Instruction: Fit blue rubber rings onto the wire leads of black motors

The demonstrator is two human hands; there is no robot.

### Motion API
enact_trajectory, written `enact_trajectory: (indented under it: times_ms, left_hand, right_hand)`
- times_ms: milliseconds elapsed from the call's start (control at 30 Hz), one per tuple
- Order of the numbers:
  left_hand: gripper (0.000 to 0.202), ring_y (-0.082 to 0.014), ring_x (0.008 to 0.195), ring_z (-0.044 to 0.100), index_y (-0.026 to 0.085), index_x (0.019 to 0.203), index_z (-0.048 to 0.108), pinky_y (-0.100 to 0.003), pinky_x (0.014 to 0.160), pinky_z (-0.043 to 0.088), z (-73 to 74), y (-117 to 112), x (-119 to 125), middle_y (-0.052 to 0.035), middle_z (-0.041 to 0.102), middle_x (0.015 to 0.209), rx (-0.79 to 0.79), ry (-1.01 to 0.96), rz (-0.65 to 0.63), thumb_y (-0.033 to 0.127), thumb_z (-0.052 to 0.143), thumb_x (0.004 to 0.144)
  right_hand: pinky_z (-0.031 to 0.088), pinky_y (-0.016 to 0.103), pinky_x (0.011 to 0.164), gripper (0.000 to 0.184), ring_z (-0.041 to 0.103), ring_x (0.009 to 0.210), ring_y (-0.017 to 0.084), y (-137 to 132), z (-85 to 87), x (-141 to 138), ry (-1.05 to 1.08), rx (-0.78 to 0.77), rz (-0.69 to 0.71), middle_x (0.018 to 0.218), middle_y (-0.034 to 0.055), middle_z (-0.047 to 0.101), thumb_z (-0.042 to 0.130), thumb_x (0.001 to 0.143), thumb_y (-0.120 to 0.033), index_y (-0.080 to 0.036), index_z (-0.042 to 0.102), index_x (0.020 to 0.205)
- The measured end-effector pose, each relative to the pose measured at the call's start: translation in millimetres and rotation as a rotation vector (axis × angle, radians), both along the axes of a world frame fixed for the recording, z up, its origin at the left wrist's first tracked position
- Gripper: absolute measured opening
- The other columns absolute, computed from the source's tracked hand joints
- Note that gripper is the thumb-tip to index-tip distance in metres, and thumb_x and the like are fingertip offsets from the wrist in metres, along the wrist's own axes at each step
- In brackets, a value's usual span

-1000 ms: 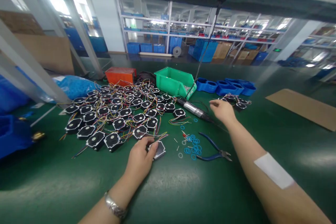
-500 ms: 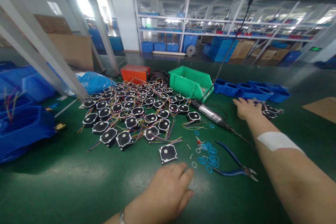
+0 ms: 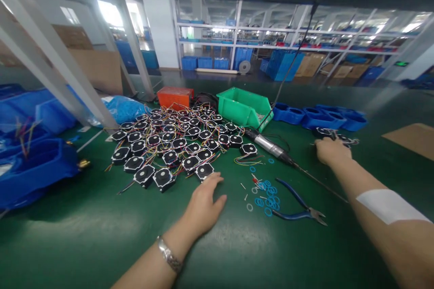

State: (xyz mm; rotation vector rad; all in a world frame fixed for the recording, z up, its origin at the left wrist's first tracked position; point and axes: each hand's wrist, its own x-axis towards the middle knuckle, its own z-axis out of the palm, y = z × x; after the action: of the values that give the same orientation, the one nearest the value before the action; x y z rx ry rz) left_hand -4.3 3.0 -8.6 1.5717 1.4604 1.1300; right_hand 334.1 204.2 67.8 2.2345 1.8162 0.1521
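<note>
My left hand [image 3: 203, 203] has its fingers stretched forward and its thumb apart. Its fingertips touch the near edge of a flat black motor [image 3: 204, 170] with white corners, at the front of a heap of similar wired motors [image 3: 169, 142]. Farther off to the right, my right hand [image 3: 332, 150] has its fingers curled at a small group of black motors [image 3: 323, 132]. It appears to grip one of them, though the fingertips are partly hidden. Between the hands lie blue rings [image 3: 271, 191], a few small screws, blue-handled cutters [image 3: 300, 205] and a silver electric screwdriver [image 3: 271, 145].
A green bin [image 3: 242, 106] stands behind the screwdriver, and an orange box [image 3: 175, 97] stands behind the heap. Blue plastic housings [image 3: 323, 118] sit at the back right, with more housings [image 3: 44, 165] at the left. A metal post [image 3: 79, 76] rises at the left; cardboard [image 3: 412, 137] lies at the right.
The single motor in front has moved up and left against the heap, with my left hand behind it. My right hand has moved slightly and its fingers have curled in at the right-hand motors.
</note>
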Motion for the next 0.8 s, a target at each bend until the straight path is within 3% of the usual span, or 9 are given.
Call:
enact_trajectory:
  times_ms: [100, 200, 300, 367, 500, 567, 633, 700, 800]
  left_hand:
    - [0.034, -0.0247, 0.11, 0.047, 0.018, 0.102, 0.059, -0.04, 0.097, 0.032, 0.8, 7, -4, -0.0109, 0.054, 0.118, -0.001, -0.041, 0.035, 0.018, 0.057, 0.068]
    - [0.033, -0.0228, 0.106, 0.049, 0.017, 0.099, 0.059, -0.036, 0.092, 0.036, 2.7, 9, -4, -0.0105, 0.054, 0.116, -0.029, -0.189, 0.045, 0.019, 0.06, 0.066]
    - [0.026, -0.0184, 0.077, 0.058, 0.012, 0.089, 0.06, -0.031, 0.07, 0.046, 7.5, 0, 1, -0.0121, 0.062, 0.091, -0.168, -0.414, -0.007, 0.029, 0.058, 0.07]
    - [0.034, -0.0147, 0.059, 0.057, 0.009, 0.086, 0.059, -0.027, 0.053, 0.045, 11.9, -11, 8, -0.0113, 0.062, 0.078, -0.302, -0.623, -0.133, 0.04, 0.055, 0.072]
    - [0.055, -0.0191, 0.073, 0.059, 0.011, 0.101, 0.054, -0.027, 0.055, 0.048, 18.5, -33, 18, -0.0138, 0.06, 0.092, -0.447, -1.13, -0.469, 0.054, 0.056, 0.068]
    - [0.047, -0.0171, 0.072, 0.059, 0.012, 0.101, 0.053, -0.027, 0.057, 0.049, 19.2, -35, 19, -0.0114, 0.061, 0.091, -0.454, -1.217, -0.42, 0.046, 0.059, 0.07]
    - [0.031, -0.0131, 0.062, 0.058, 0.012, 0.095, 0.053, -0.023, 0.052, 0.048, 18.9, -31, 18, -0.0089, 0.062, 0.083, -0.468, -1.189, -0.253, 0.033, 0.06, 0.073]
    - [0.023, -0.0121, 0.057, 0.058, 0.011, 0.09, 0.052, -0.019, 0.046, 0.046, 18.6, -25, 15, -0.0087, 0.062, 0.079, -0.48, -1.126, -0.122, 0.025, 0.06, 0.073]
    - [0.022, -0.0134, 0.058, 0.06, 0.01, 0.089, 0.051, -0.018, 0.043, 0.044, 18.5, -18, 13, -0.0112, 0.063, 0.084, -0.484, -1.089, -0.068, 0.024, 0.058, 0.073]
  right_hand:
    - [0.031, 0.045, 0.081, 0.039, 0.032, 0.105, 0.032, -28, 13.0, -17, -0.04, 0.202, 0.034, 0.113, 0.0177, 0.032, 0.036, 0.078, -0.017, -0.01, 0.043, 0.116]
    - [0.03, 0.043, 0.087, 0.044, 0.033, 0.106, 0.027, -66, 23.4, -46, -0.022, 0.451, 0.164, 0.112, 0.0135, 0.035, 0.044, 0.077, -0.027, -0.013, 0.038, 0.118]
    - [0.036, 0.032, 0.086, 0.044, 0.04, 0.099, 0.019, -114, 25.3, -87, 0.284, 0.751, 0.505, 0.103, 0.0097, 0.043, 0.058, 0.067, -0.027, -0.01, 0.043, 0.105]
    - [0.038, 0.024, 0.085, 0.04, 0.043, 0.097, 0.012, -149, 20.3, -117, 0.531, 0.826, 0.763, 0.103, 0.0079, 0.044, 0.056, 0.068, -0.027, -0.01, 0.041, 0.101]
    - [0.033, 0.025, 0.097, 0.033, 0.041, 0.104, 0.008, -199, -1.6, -163, 0.766, 0.615, 1.014, 0.107, 0.0055, 0.045, 0.051, 0.075, -0.025, -0.012, 0.038, 0.103]
    - [0.027, 0.031, 0.102, 0.037, 0.042, 0.105, 0.008, -204, -14.5, -171, 0.785, 0.458, 1.083, 0.107, 0.0038, 0.046, 0.052, 0.078, -0.033, -0.014, 0.039, 0.107]
    - [0.024, 0.035, 0.103, 0.048, 0.04, 0.108, 0.01, -196, -25.8, -167, 0.77, 0.364, 1.123, 0.111, 0.0049, 0.044, 0.048, 0.08, -0.046, -0.015, 0.038, 0.114]
    - [0.028, 0.034, 0.099, 0.053, 0.039, 0.109, 0.012, -179, -34.3, -156, 0.751, 0.356, 1.056, 0.113, 0.0068, 0.043, 0.039, 0.082, -0.053, -0.014, 0.04, 0.118]
    - [0.033, 0.025, 0.092, 0.033, 0.041, 0.102, 0.009, -150, -41.2, -137, 0.655, 0.339, 0.705, 0.107, 0.0041, 0.046, 0.039, 0.086, -0.039, -0.017, 0.053, 0.106]
